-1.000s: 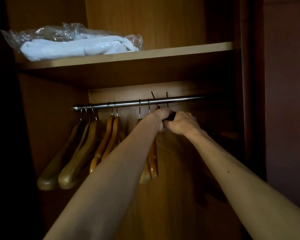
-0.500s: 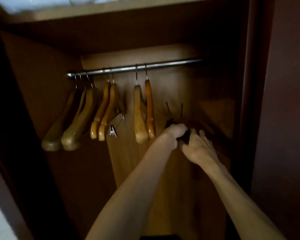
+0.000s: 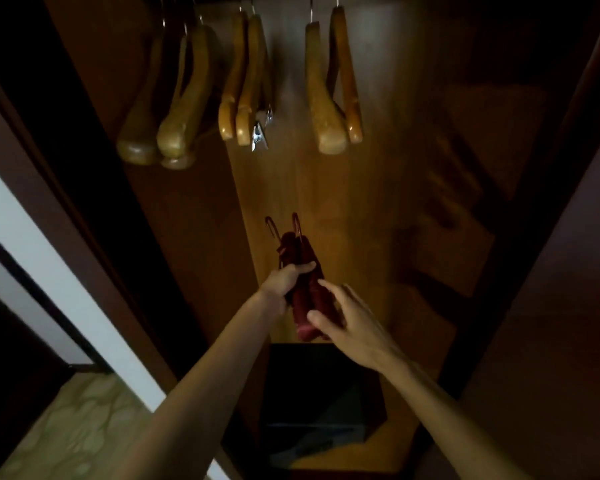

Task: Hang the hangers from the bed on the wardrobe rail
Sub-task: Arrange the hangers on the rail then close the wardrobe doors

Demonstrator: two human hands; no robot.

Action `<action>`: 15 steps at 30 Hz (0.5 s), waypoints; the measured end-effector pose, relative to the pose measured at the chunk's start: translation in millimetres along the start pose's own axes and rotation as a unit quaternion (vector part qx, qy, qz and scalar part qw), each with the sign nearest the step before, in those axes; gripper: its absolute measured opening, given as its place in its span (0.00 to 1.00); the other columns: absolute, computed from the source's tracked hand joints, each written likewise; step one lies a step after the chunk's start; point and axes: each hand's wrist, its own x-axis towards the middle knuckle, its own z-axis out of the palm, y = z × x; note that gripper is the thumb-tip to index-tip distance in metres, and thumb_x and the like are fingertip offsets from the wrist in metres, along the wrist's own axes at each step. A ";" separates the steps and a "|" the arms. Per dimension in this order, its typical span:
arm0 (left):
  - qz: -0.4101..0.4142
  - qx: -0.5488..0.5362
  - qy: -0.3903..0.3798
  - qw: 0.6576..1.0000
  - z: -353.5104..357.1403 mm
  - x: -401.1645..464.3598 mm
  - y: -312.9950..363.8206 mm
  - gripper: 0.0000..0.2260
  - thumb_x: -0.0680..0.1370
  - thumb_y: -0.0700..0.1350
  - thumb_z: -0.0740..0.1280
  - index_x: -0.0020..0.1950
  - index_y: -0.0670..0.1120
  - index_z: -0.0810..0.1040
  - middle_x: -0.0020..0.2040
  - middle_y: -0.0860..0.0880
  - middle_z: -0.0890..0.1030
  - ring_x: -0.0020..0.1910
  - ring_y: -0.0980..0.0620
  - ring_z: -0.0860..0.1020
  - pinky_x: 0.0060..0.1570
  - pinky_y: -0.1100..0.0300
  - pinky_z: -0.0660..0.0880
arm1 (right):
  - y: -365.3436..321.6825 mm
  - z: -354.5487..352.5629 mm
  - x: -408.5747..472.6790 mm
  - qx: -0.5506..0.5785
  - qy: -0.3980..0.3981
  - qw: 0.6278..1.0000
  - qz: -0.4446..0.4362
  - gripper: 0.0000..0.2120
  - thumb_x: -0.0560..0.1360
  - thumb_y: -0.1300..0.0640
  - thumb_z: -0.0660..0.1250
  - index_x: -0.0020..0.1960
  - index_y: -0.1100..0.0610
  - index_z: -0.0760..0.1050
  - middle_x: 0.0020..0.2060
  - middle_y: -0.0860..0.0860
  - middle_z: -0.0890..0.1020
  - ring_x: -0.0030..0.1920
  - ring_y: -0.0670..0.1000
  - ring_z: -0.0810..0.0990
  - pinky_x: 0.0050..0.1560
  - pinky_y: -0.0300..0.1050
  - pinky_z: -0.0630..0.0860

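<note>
While my left hand (image 3: 288,279) grips the two dark red hangers (image 3: 303,271) low inside the wardrobe, my right hand (image 3: 343,317) touches them with fingers relaxed; I'd separate one hook (image 3: 296,221) before lifting, clear of the wooden hangers (image 3: 329,81).

Bare forearms, no sleeves, each grip ungloved

Glossy wooden hangers (image 3: 326,98), smooth wood wardrobe panel (image 3: 326,188)

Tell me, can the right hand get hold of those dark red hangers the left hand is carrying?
Probably yes. The right hand is open right beside the dark red hangers, its fingers at their lower end, with nothing between them. The left hand grips only their upper part.
</note>
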 end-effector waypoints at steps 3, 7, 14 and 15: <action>-0.017 0.074 -0.046 0.996 -38.0 -17.6 -7.0 0.19 0.73 0.45 0.77 0.61 0.40 0.80 0.54 0.41 0.86 0.50 0.42 0.85 0.51 0.49 0.80 | 3.6 -8.7 18.0 -0.014 0.027 0.999 -0.019 0.28 0.79 0.36 0.60 0.76 0.43 0.63 0.66 0.42 0.70 0.58 0.39 0.75 0.60 0.45 0.77; -0.017 0.218 -0.153 0.964 -78.9 -39.4 -4.4 0.19 0.75 0.43 0.75 0.64 0.42 0.78 0.57 0.40 0.84 0.55 0.40 0.83 0.58 0.45 0.79 | 6.5 -32.9 47.9 -0.107 0.003 0.991 -0.074 0.44 0.72 0.43 0.74 0.81 0.46 0.54 0.78 0.42 0.57 0.78 0.47 0.53 0.77 0.55 0.58; -0.067 0.480 -0.246 0.839 -114.0 -60.8 25.7 0.20 0.74 0.41 0.76 0.64 0.51 0.78 0.59 0.46 0.84 0.59 0.43 0.83 0.62 0.44 0.78 | -21.5 -24.1 57.7 -0.313 -0.196 0.920 -0.133 0.42 0.62 0.38 0.77 0.73 0.43 0.66 0.64 0.40 0.76 0.68 0.47 0.72 0.75 0.48 0.61; -0.069 0.512 -0.245 0.821 -114.9 -62.5 29.1 0.19 0.74 0.42 0.77 0.63 0.52 0.78 0.59 0.47 0.84 0.59 0.44 0.82 0.62 0.45 0.78 | -27.3 -19.6 52.1 -0.289 -0.222 0.925 -0.110 0.40 0.62 0.39 0.79 0.71 0.44 0.69 0.62 0.41 0.77 0.64 0.48 0.75 0.68 0.44 0.69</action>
